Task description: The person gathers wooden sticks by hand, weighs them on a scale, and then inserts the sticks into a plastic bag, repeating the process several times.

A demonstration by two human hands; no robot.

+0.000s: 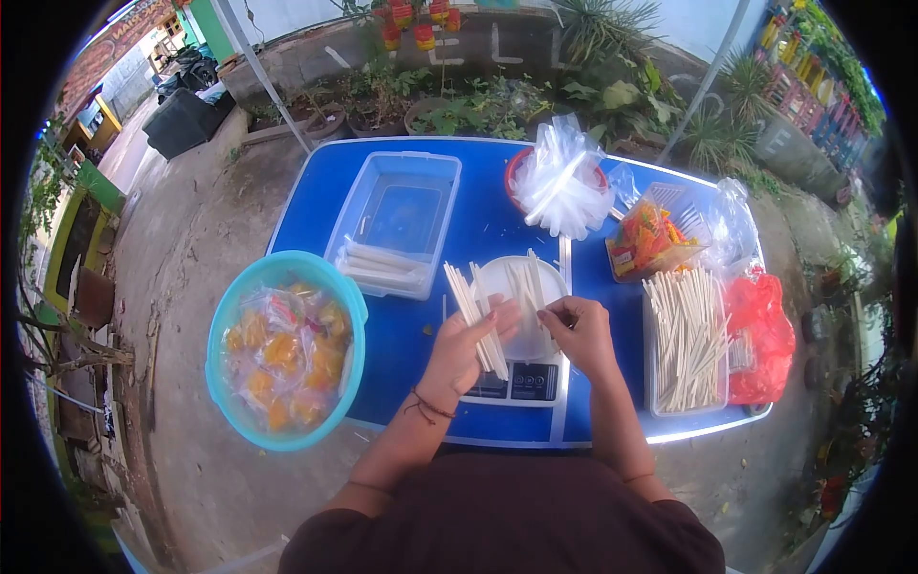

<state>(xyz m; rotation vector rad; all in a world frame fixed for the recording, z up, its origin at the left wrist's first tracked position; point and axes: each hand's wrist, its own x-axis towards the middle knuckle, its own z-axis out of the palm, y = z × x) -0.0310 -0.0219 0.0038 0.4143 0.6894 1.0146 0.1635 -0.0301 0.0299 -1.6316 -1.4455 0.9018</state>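
My left hand (467,346) is closed around a small bundle of thin pale sticks (469,298), held upright at a slant beside the scale. A few more pale sticks (524,283) lie over the round white plate of a kitchen scale (517,385). Over the right side of that plate, my right hand (581,335) pinches at the lower part of these sticks with thumb and forefinger. How many it grips is hidden by the fingers. To the right, a clear box (654,385) is full of the same loose sticks (687,335).
A turquoise basin (352,383) of bagged orange food stands left. Behind it, a clear tub (397,172) holds several packed bundles. A red bowl (514,182) of plastic bags, a basket (626,263) of orange packets and a red plastic bag (765,335) occupy the blue table (497,172).
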